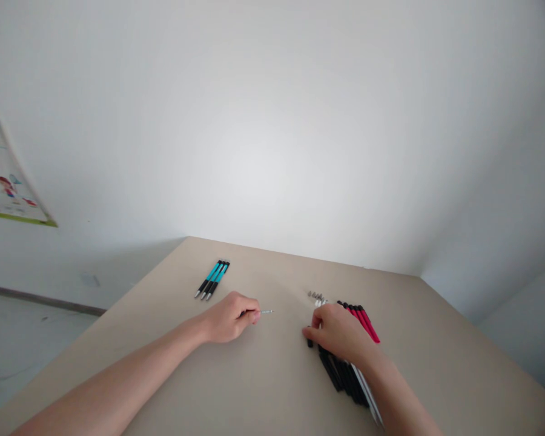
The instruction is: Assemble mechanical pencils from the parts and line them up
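Observation:
My left hand (229, 317) rests on the beige table (263, 387), fingers closed round a thin pen refill (267, 312) whose metal tip pokes out to the right. My right hand (338, 332) lies on a pile of pen barrels, fingers curled and pinching a short black pen part (309, 343) at the pile's left edge. The pile holds several black barrels (340, 372), several red ones (366, 321) and a white one (367, 393). Small silver and white pen parts (317, 297) lie just beyond my right hand.
Three assembled teal and black pens (212, 280) lie side by side at the far left of the table. A white wall rises behind the table. A poster (2, 175) hangs on the wall at the left, above the grey floor.

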{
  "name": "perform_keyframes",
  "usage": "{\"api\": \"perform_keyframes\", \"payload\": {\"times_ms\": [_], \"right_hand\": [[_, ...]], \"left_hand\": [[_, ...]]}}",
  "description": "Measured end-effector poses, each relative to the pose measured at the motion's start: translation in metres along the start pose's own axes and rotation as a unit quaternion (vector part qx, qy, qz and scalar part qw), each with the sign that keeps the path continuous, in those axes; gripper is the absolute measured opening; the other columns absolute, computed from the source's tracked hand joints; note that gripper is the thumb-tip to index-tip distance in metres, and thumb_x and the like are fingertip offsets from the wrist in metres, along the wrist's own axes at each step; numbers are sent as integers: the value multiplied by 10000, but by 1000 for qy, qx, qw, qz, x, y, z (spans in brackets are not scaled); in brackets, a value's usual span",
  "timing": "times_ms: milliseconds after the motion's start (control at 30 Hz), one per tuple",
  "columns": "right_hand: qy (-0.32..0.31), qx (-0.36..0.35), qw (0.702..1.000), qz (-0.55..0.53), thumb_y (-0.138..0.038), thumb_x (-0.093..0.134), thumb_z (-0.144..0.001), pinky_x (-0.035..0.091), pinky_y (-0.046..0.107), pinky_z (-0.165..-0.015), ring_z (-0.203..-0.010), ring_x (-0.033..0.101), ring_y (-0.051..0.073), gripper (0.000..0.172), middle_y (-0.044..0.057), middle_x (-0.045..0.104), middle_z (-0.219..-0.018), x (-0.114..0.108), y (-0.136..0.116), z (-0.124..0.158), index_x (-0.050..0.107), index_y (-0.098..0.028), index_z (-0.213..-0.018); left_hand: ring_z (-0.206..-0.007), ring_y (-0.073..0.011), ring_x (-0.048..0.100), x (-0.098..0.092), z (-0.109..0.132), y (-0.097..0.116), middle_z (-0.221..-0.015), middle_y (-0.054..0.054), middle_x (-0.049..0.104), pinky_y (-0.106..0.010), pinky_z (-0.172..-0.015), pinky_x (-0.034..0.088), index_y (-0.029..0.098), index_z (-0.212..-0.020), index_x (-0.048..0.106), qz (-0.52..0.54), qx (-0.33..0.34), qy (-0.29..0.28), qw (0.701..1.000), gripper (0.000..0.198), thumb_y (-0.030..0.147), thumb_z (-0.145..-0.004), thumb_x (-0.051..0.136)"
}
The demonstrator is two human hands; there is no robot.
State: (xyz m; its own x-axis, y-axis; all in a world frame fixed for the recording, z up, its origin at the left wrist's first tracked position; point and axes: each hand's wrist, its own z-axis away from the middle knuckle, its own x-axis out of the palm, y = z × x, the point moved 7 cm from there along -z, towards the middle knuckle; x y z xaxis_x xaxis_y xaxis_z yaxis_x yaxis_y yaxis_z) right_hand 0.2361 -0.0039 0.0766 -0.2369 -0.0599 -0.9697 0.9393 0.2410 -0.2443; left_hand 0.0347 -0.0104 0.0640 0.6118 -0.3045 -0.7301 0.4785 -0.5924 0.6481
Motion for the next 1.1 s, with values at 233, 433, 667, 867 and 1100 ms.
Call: {"api": "perform_keyframes", "payload": {"times_ms": [233,433,667,867,1100], "right_hand": [[-70,-28,997,-30,-191,624,-615,310,198,-446,-489,568,125,129,2,601,-471,0,5,9,655,-177,-491],[-108,-32,993,-23,-159,634,-554,306,197,-412,-458,567,127,85,8,625,-487,2,0,19,695,-184,-501],[-108,-26,994,-4,-154,649,-538,303,207,-402,-455,566,137,82,16,610,-465,-4,-6,23,694,-192,-482],[-105,-10,994,16,-153,661,-516,291,221,-395,-437,556,144,55,23,607,-467,-1,1,23,696,-187,-488],[-136,-64,988,-33,-144,636,-537,309,203,-404,-456,565,135,97,12,623,-475,6,-19,28,707,-207,-516]], "left_hand": [[-479,-72,358,-1,0,1,-512,49,416,-174,-502,271,134,-669,555,8,-2,-3,1000,249,208,-875,435],[-485,-73,363,0,0,0,-522,44,428,-175,-502,272,133,-674,565,3,1,-2,1000,251,210,-874,435],[-488,-76,377,0,0,1,-518,39,434,-173,-497,275,132,-673,566,1,3,-5,1000,255,214,-874,433],[-482,-71,370,2,0,0,-522,40,437,-170,-493,272,131,-674,571,1,2,-8,1000,243,198,-867,440],[-493,-81,391,3,0,-1,-528,28,462,-176,-498,281,130,-687,595,-10,5,-10,1000,244,206,-864,445]]}}
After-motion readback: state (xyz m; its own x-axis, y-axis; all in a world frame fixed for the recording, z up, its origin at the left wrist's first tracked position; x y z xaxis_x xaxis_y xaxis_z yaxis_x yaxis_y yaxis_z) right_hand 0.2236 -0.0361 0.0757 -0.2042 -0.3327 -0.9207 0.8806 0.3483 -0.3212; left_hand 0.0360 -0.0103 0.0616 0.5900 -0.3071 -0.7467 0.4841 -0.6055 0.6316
